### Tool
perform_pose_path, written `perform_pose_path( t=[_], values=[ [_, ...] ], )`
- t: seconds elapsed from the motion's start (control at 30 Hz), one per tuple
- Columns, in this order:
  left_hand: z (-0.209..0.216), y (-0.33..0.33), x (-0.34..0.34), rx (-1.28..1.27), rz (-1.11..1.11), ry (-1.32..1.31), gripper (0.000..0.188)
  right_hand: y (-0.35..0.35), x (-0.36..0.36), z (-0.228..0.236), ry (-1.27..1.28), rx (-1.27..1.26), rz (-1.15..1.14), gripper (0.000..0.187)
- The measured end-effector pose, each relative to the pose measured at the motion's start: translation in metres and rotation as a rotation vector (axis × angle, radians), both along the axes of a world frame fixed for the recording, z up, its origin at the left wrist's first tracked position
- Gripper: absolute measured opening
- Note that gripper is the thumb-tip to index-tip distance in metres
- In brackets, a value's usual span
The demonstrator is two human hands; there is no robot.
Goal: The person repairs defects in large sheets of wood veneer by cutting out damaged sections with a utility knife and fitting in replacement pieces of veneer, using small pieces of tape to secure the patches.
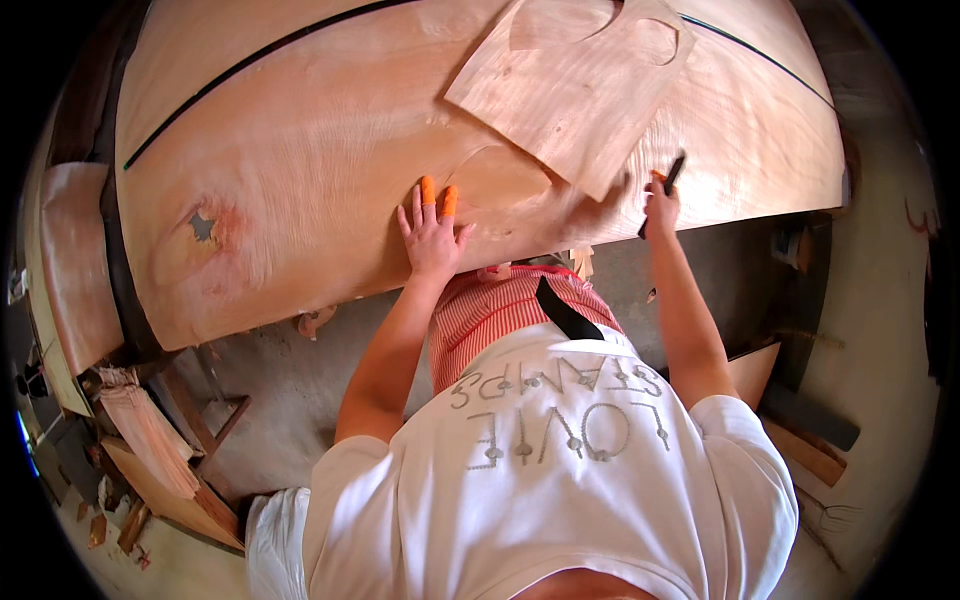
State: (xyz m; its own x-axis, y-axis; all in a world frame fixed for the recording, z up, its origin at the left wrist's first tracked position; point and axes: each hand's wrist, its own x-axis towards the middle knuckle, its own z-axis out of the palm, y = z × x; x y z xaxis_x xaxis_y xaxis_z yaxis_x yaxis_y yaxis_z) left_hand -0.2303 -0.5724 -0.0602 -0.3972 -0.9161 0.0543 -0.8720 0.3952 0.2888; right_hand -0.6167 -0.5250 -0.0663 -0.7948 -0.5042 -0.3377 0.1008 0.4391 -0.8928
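A broad, thin sheet of wood veneer covers the work surface in front of me. My left hand lies flat on it near the front edge, fingers apart, orange covers on two fingertips. Just beyond those fingers, a curved outline marks a smooth patch in the veneer. A smaller loose veneer piece rests at an angle on top, with curved cuts at its far end. Near the front edge on the right, my right hand grips a slim black cutter-like tool; its blade cannot be made out.
A ragged hole breaks the sheet at the left. One long black strip curves across the far side. Veneer strips are stacked at the lower left, beside a wooden board. Wood pieces sit low on the right.
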Motion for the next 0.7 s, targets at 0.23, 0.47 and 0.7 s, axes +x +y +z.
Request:
perform_pose_path(
  t=[0.23,0.47,0.7],
  values=[
    [0.013,0.001,-0.003,-0.019,-0.029,-0.052,0.068,-0.021,-0.089,0.175,0.362,-0.513,-0.104,0.021],
    [0.021,0.004,-0.008,0.003,-0.073,-0.096,0.069,-0.068,-0.084,0.484,0.508,-0.946,0.106,0.012],
    [0.021,0.006,-0.010,-0.005,-0.092,-0.115,0.070,-0.028,-0.054,0.558,0.244,-1.146,0.483,0.024]
  ],
)
